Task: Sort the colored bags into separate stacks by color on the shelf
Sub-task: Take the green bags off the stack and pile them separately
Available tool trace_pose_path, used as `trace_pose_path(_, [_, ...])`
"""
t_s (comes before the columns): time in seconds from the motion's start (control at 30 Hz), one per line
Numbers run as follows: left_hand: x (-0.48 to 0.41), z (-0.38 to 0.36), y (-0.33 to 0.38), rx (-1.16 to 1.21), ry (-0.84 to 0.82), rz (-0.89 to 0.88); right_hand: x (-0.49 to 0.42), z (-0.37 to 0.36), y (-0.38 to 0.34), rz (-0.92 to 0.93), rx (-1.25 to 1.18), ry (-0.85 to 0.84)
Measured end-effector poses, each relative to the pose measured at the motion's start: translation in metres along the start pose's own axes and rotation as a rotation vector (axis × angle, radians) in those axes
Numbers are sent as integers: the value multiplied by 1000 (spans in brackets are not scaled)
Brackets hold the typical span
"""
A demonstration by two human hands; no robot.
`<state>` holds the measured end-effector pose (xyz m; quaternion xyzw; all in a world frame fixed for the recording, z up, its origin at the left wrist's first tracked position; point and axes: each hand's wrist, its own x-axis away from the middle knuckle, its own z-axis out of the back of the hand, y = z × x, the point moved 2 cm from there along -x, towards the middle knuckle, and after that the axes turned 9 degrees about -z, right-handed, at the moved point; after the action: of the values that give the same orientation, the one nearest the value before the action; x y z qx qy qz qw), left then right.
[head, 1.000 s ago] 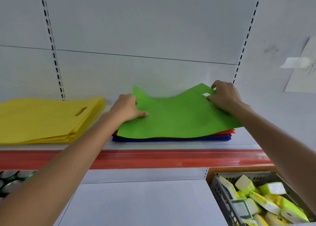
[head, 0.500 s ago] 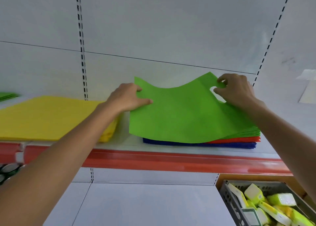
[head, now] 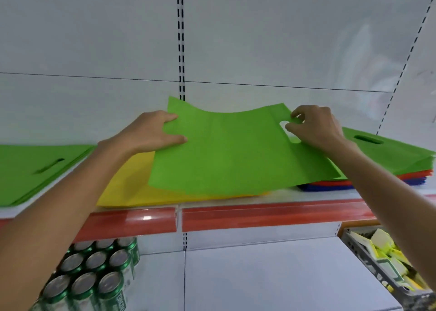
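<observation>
A flat green bag point(head: 236, 150) hangs in the air above the shelf, held by both hands. My left hand point(head: 153, 131) pinches its left edge. My right hand point(head: 313, 126) grips its right edge at the cut-out handle. The bag hovers over the yellow stack point(head: 132, 190) in the middle of the shelf. A green stack point(head: 35, 169) lies at the left. At the right sits a mixed pile point(head: 401, 160) with green bags on top, red point(head: 415, 176) and blue point(head: 330, 187) ones beneath.
The shelf has a red front rail point(head: 259, 214) and a white back panel with a slotted upright point(head: 180, 39). Below, several green cans point(head: 94, 275) stand at the left and a grey crate point(head: 387, 259) of yellow-green packs sits at the right.
Both hands lifted the top green bag off the mixed pile and carried it left, over the yellow stack. The view panned left, revealing the green stack and the cans.
</observation>
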<state>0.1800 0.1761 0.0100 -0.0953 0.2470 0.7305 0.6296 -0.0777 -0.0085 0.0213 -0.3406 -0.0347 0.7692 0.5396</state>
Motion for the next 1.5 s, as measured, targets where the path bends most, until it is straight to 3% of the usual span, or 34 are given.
trace_pose_path(0.73, [152,121,-233,-60,96,245,101,-86,-262,245,11,-133])
trace_pose_path(1.1, [191,170,-385,-38,17,271,174,-161,-395,137,-12,-196])
trace_pose_path(1.5, [206,149,-449,84,-117,301,196,-221,-423,-32,-135,-258])
